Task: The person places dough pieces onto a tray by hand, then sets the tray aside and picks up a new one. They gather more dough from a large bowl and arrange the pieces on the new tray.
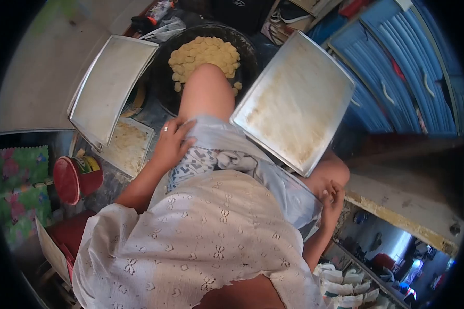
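My left hand [172, 142] lies with its fingers spread on my thigh, at the hem of the grey shorts [216, 131]. A ring is on one finger. By my other thigh, my right hand [333, 203] rests beside the shorts with loosely bent fingers and nothing visible in it. A flat metal baking tray [299, 103] with brown stains rests across that leg. Beyond my raised knee, a wide black pan [250, 54] holds a heap of round yellowish dough pieces [201, 54]. Part of the heap is hidden by the knee.
Metal trays [111, 85] lean in a stack at the left, above a stained tray [129, 144] on the floor. A red bucket [75, 177] stands farther left. Blue drawers [392, 77] are at the right, with a wooden ledge [412, 211] below them.
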`<act>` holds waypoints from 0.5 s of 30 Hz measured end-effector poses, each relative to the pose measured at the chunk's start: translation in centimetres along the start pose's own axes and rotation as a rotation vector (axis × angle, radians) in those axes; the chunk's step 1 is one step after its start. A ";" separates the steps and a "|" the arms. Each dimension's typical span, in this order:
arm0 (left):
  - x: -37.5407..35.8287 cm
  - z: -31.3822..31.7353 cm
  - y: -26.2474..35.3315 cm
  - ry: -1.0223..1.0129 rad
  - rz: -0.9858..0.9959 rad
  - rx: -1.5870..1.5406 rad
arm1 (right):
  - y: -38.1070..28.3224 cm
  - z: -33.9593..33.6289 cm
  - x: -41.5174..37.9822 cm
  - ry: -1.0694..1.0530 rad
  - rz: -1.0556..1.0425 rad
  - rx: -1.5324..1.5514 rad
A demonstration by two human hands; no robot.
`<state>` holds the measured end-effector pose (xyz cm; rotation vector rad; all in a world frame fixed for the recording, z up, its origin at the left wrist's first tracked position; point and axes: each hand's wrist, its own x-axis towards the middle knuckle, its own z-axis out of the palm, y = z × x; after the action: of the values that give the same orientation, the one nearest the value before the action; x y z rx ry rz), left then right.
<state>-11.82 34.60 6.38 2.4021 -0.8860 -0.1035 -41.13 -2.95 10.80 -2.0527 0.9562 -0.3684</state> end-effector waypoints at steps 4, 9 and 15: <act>0.8 -3.0 -2.4 0.123 0.008 -0.173 | -7.5 3.6 7.7 -0.145 -0.366 -0.280; -0.5 -5.1 -7.5 -0.147 -0.214 -0.308 | -14.7 12.2 16.1 -0.421 -0.612 -0.104; 2.9 -2.4 -13.7 -0.081 -0.469 -0.731 | -20.0 27.5 26.9 -0.739 -0.546 0.041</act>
<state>-1.09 42.44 1.30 1.8582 -0.2219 -0.5961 1.99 0.03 7.45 -2.1335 -0.0578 0.1065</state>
